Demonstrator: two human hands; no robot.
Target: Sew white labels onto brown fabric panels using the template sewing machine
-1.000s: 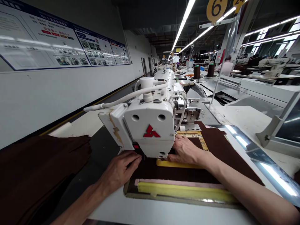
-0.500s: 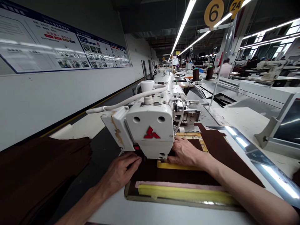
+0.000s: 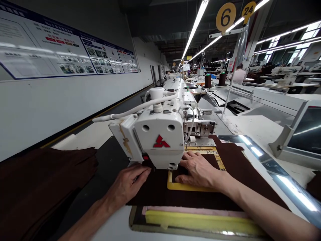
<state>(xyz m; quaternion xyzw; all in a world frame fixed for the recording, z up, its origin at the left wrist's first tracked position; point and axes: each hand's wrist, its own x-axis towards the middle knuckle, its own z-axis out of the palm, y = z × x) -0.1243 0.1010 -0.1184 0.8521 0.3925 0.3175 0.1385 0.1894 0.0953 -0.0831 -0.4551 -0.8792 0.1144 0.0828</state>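
A white sewing machine (image 3: 160,137) with a red logo stands in the middle. Dark brown fabric (image 3: 238,164) lies flat under its head, with a yellow template frame (image 3: 187,186) on top. My left hand (image 3: 127,184) presses flat on the fabric's left edge, fingertips just under the machine head. My right hand (image 3: 198,169) lies flat, fingers spread, on the fabric inside the yellow frame, right of the needle area. Neither hand holds anything. The needle itself is hidden behind the machine head.
A pile of brown fabric (image 3: 42,187) lies at the left. A yellow foam strip (image 3: 200,219) lines the near table edge. A screen on a stand (image 3: 298,134) sits at the right. Thread cones (image 3: 208,80) and more machines stand behind; a person sits far back.
The yellow frame and brown fabric have slid toward me, out from under the machine head, showing more of the frame. My right hand moved with them. My left hand stayed put.
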